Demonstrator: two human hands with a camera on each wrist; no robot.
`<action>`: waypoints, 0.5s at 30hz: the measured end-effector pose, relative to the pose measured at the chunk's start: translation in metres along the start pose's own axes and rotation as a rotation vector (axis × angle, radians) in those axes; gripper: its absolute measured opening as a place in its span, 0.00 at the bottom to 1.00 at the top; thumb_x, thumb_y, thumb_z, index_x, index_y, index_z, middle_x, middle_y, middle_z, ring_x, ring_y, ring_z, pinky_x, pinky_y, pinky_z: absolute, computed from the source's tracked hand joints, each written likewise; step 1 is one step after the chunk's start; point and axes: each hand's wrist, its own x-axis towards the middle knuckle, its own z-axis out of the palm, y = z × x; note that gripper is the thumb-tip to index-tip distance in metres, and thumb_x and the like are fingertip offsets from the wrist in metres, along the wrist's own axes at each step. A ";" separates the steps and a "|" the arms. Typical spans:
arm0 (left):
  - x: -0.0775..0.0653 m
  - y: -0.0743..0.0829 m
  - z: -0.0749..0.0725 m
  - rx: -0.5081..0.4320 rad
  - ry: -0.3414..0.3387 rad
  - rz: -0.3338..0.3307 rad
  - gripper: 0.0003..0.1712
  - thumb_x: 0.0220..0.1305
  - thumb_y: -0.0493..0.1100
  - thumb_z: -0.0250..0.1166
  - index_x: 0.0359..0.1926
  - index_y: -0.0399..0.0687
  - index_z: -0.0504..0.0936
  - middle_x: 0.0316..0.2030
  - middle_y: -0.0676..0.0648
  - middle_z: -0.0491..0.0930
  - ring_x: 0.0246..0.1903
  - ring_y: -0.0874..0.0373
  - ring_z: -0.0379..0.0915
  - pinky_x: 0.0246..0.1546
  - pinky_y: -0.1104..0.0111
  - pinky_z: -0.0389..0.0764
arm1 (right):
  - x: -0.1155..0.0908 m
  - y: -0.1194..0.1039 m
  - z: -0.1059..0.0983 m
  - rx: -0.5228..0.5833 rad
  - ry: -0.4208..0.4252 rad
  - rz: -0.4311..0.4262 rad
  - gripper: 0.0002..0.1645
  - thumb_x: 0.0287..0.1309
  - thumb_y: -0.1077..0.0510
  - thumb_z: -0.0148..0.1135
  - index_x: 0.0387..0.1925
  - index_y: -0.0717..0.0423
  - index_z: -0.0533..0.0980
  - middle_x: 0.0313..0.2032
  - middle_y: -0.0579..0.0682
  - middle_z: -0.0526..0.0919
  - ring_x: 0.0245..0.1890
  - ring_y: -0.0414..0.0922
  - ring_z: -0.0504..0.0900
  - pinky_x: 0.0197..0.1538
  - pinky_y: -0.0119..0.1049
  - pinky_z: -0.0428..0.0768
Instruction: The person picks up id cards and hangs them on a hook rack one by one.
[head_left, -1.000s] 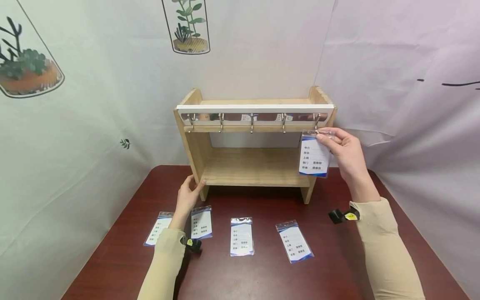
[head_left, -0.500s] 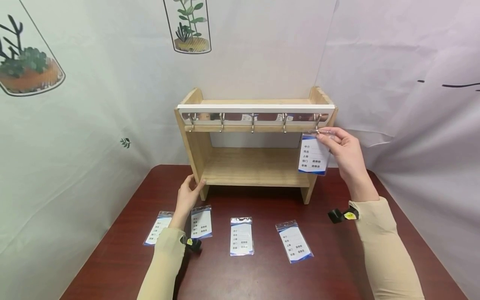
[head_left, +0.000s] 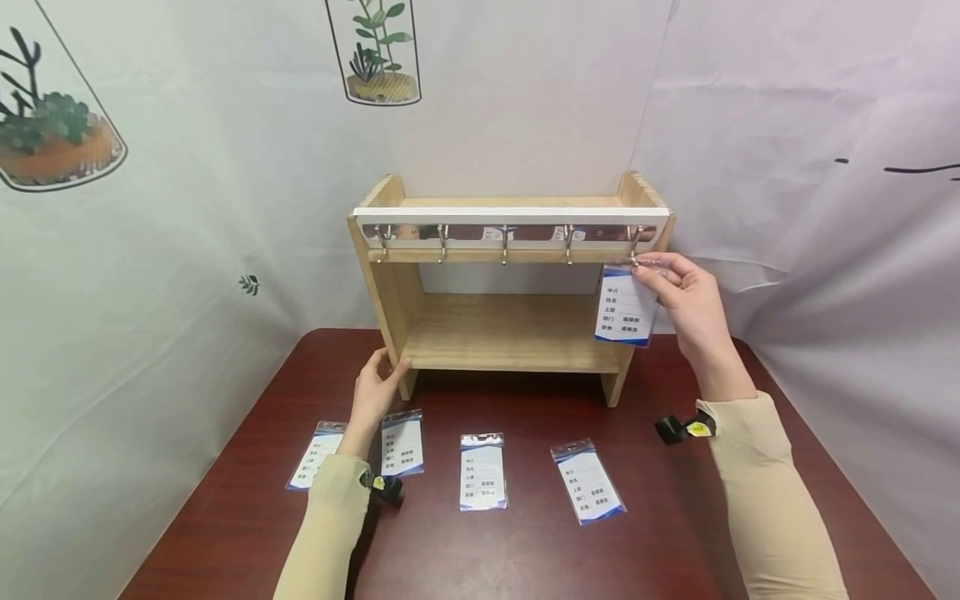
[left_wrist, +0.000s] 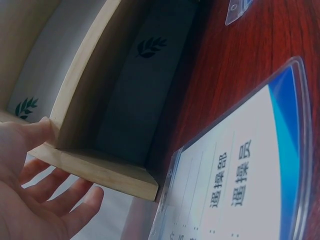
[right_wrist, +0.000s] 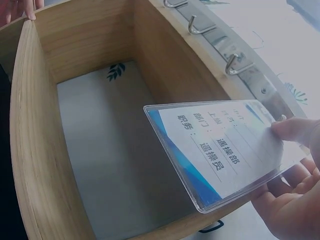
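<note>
In the head view my right hand [head_left: 693, 304] pinches a clear-sleeved name badge [head_left: 624, 312] by its top edge. The badge hangs at the lower tip of the rightmost metal hook [head_left: 636, 242], its top strip overlapping the hook tip. The right wrist view shows the thumb on the front of the badge [right_wrist: 215, 150] and curled fingers behind it. My left hand [head_left: 375, 392] holds the lower left corner of the wooden shelf [head_left: 510, 332]. In the left wrist view its thumb lies on the front edge of the shelf [left_wrist: 77, 75], with the fingers around the outer side.
On the dark red table [head_left: 517, 558] lie several more badges, including a middle one [head_left: 483, 479] and a right one [head_left: 588, 483]. The left forearm partly covers the leftmost badge [head_left: 315, 458]. Several hooks line the white rail [head_left: 510, 214]. A pale printed cloth [head_left: 187, 250] hangs behind.
The held badge has shifted slightly upward and left at its lower end, its top strip staying at the hook tip. The left hand keeps its place on the shelf.
</note>
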 end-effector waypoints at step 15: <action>0.001 -0.001 0.000 -0.007 -0.002 -0.008 0.34 0.68 0.57 0.67 0.66 0.43 0.73 0.55 0.34 0.80 0.55 0.43 0.76 0.53 0.49 0.79 | -0.001 0.000 0.000 -0.038 0.008 0.007 0.08 0.61 0.55 0.72 0.43 0.49 0.85 0.34 0.39 0.89 0.32 0.35 0.76 0.33 0.29 0.67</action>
